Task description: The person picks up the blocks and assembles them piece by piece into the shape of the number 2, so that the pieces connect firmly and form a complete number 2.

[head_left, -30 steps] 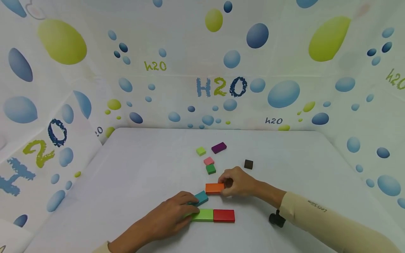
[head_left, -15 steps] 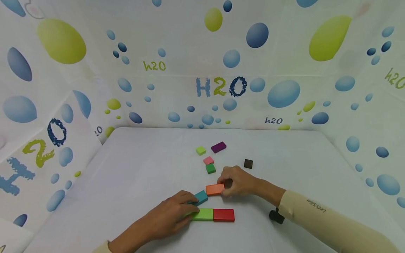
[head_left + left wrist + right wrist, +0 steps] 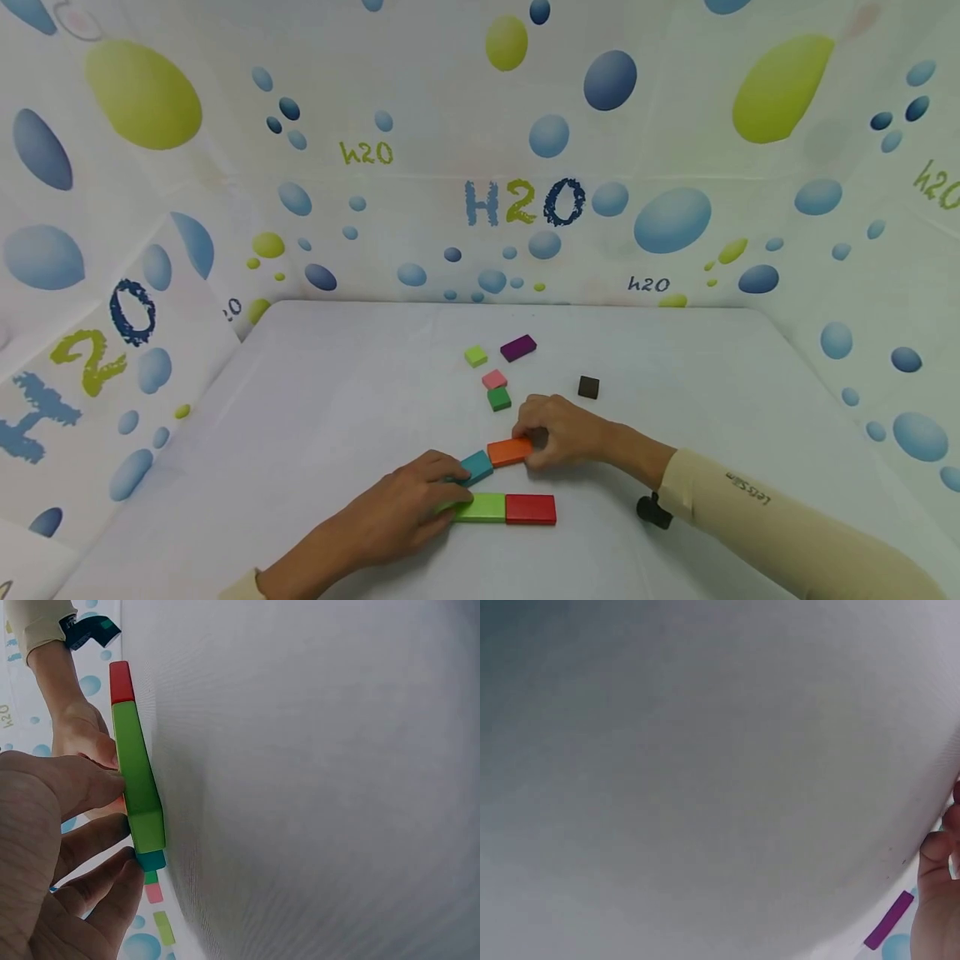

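Two hands work: right [image 3: 562,432] pinches the orange block [image 3: 507,452], loose left [image 3: 405,510] seemingly touches lime [image 3: 487,507] and teal blocks [image 3: 478,468].

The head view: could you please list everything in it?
Front blocks: 2, lime and red, end to end
Middle blocks: 2, teal, orange, beyond those
Far blocks: 5, green, pink, lime, purple, dark, farther back
Table: 1, white, under blocks
Backdrop: 1, white with blue and green prints, behind
Sleeves: 2, beige, on forearms
Device: 1, black, by right sleeve
Left hand: 1, bare, touching front lime and teal
Right hand: 1, bare, holding orange
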Action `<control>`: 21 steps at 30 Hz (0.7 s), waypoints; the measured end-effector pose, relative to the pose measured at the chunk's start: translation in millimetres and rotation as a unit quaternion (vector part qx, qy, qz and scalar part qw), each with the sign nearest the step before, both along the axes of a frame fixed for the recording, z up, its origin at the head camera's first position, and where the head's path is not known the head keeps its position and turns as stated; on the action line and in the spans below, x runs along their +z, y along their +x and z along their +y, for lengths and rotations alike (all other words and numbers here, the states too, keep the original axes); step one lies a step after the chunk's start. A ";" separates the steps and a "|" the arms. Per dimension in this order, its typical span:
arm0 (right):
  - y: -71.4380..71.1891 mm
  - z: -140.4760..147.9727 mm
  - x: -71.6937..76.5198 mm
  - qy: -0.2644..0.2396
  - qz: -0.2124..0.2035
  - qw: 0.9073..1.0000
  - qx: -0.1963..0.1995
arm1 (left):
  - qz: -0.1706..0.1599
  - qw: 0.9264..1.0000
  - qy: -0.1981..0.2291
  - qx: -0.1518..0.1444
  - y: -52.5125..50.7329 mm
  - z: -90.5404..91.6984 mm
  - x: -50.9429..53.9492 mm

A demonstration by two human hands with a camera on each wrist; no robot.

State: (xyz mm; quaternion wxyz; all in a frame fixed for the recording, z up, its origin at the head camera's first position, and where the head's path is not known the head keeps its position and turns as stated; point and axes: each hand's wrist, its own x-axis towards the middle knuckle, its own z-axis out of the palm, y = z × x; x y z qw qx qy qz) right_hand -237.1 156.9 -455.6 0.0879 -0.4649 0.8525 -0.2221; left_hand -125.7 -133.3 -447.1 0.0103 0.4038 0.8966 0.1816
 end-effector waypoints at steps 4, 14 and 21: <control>-0.9 -1.3 0.3 0.004 -0.015 1.000 -0.003 | 0.008 1.000 0.014 -0.003 0.7 -1.4 -1.0; -1.1 -3.9 -1.4 -0.012 -0.069 0.997 -0.021 | 0.029 0.999 0.036 -0.015 0.7 -3.4 -2.8; 2.3 -6.8 -0.8 -0.015 -0.075 0.997 -0.031 | 0.028 0.999 0.033 -0.014 0.7 -4.3 -4.4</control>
